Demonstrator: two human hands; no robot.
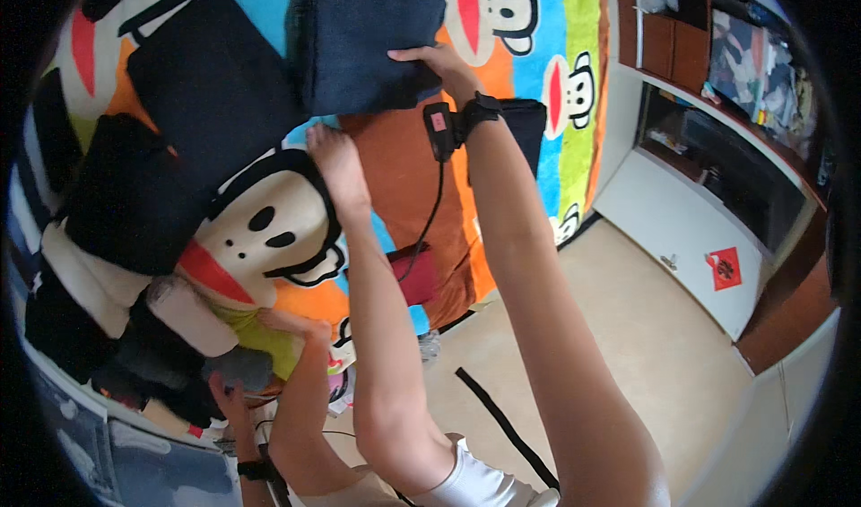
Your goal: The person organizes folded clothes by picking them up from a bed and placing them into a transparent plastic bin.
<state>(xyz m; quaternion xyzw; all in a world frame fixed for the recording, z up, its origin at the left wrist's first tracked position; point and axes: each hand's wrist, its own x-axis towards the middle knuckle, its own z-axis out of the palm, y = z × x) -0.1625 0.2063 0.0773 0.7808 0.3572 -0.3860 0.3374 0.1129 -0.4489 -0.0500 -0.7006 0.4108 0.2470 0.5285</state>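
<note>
A thick folded dark navy garment (368,36) lies at the top middle of the bed. My right hand (444,66) is at its near right corner, one digit stretched across the top of the cloth and the other fingers hidden, seemingly round the edge. At the lower left, my left hand (231,399) is beside a grey bundle of cloth (240,368), with fingers apart and nothing seen in them. Black folded garments (211,77) spread to the left of the navy one. A smaller black folded piece (525,135) lies behind my right wrist.
My bare feet (336,162) rest on the patterned blanket (578,23). Rolled beige cloth (188,314) and dark clothes crowd the left. A maroon item (413,274) lies near the bed edge. A black strap (502,417) crosses above the floor; a cabinet (682,229) stands right.
</note>
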